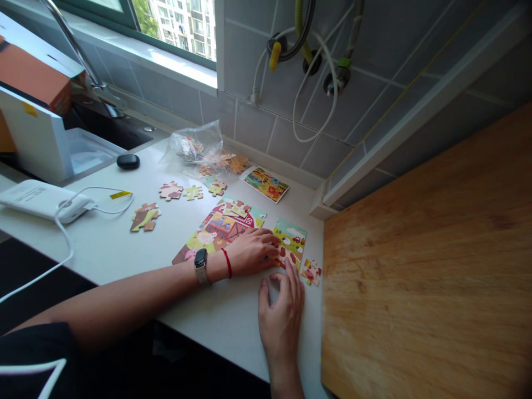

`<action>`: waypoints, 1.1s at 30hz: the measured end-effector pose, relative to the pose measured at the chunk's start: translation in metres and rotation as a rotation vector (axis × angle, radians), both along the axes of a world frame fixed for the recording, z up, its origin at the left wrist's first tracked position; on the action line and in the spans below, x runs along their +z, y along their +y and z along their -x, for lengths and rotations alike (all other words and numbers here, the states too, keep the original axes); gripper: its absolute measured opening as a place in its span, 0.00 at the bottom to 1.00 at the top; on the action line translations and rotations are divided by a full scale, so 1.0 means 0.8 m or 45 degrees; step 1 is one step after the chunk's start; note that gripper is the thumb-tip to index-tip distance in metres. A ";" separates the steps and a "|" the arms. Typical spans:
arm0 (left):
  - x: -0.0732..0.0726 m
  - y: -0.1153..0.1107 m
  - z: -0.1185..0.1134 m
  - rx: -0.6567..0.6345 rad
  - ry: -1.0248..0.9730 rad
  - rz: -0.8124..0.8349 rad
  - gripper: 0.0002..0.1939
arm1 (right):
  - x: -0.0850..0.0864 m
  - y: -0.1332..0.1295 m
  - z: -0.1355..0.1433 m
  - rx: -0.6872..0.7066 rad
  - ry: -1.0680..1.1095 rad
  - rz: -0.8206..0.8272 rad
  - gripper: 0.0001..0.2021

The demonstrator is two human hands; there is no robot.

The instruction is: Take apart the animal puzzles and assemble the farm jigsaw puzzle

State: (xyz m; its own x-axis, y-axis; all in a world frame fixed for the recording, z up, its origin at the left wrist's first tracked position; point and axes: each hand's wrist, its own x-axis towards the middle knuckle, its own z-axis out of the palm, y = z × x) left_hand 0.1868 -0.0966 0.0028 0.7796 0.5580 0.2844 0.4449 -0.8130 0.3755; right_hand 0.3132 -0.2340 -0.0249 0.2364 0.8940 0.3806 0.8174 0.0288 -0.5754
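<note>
A farm-picture puzzle lies in two sections, the larger with a red barn (216,224) and the smaller with sheep and a car (291,235). My left hand (251,252), wearing a watch and a red string, reaches across the lower edge of the barn section, its fingers resting on the smaller section. My right hand (283,305) has its fingertips at the smaller section's bottom edge, thumb apart, and nothing shows in its grasp. Beside them on the right is a loose pig piece (311,272). Several loose pieces (236,208) lie on top of the barn section.
Loose pieces (170,190) and a joined cluster (145,217) lie on the white counter (224,321). Behind are a plastic bag (195,145) and a picture card (266,183). A white device (45,200) with cable sits left; a wooden board (424,260) borders the right.
</note>
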 end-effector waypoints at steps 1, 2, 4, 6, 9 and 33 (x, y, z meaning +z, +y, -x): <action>0.000 -0.001 0.000 0.014 0.009 -0.003 0.13 | 0.000 0.000 0.000 0.004 -0.004 0.006 0.05; 0.000 -0.001 -0.001 0.022 0.015 -0.006 0.13 | -0.001 0.000 0.000 0.008 -0.010 0.016 0.05; 0.000 -0.001 0.000 0.019 0.028 -0.007 0.13 | -0.002 -0.001 0.000 0.018 -0.023 0.036 0.06; 0.000 -0.001 0.000 0.002 0.046 -0.006 0.14 | -0.004 -0.001 0.000 0.020 -0.036 0.051 0.06; 0.001 -0.001 0.001 -0.010 0.072 -0.008 0.16 | -0.005 -0.001 0.000 0.017 -0.056 0.059 0.07; -0.001 0.005 0.004 -0.116 -0.022 0.072 0.15 | -0.004 0.001 -0.003 -0.257 0.689 -0.203 0.25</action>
State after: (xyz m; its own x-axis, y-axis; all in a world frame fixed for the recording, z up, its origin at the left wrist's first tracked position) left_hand 0.1839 -0.0929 0.0020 0.8232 0.5004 0.2684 0.3628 -0.8272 0.4291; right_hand 0.3157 -0.2333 -0.0282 0.5933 0.7531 0.2843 0.4074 0.0236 -0.9129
